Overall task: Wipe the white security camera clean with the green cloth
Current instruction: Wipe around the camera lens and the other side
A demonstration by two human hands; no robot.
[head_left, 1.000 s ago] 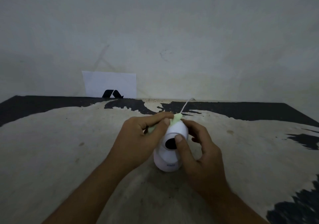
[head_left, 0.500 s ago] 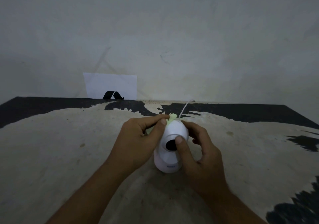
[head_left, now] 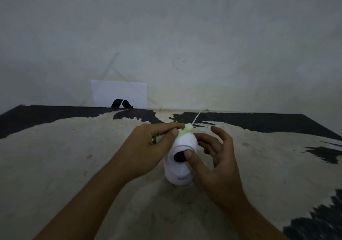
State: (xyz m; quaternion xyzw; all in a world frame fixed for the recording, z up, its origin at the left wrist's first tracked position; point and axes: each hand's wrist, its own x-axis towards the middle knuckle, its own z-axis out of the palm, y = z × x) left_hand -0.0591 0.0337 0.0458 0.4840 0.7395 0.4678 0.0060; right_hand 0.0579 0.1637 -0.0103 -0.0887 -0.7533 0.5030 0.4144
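The white security camera [head_left: 180, 167] stands upright on the worn table [head_left: 74, 156], its dark lens facing me. My left hand [head_left: 146, 151] pinches the pale green cloth [head_left: 182, 131] and presses it against the top of the camera's round head. My right hand [head_left: 216, 158] is at the camera's right side; its thumb rests on the rim beside the lens while its fingers are spread and lifted off the head. A thin white cable [head_left: 199, 116] runs from behind the camera toward the wall.
A white paper card [head_left: 119, 93] with a black logo leans against the wall at the table's back edge, left of centre. The tabletop is beige with black patches along the back and at the right. A plain wall rises behind.
My right hand's fingers have opened and lifted away from the camera's head, leaving only the thumb by the lens. The cloth under my left hand has shifted slightly on the camera's top.
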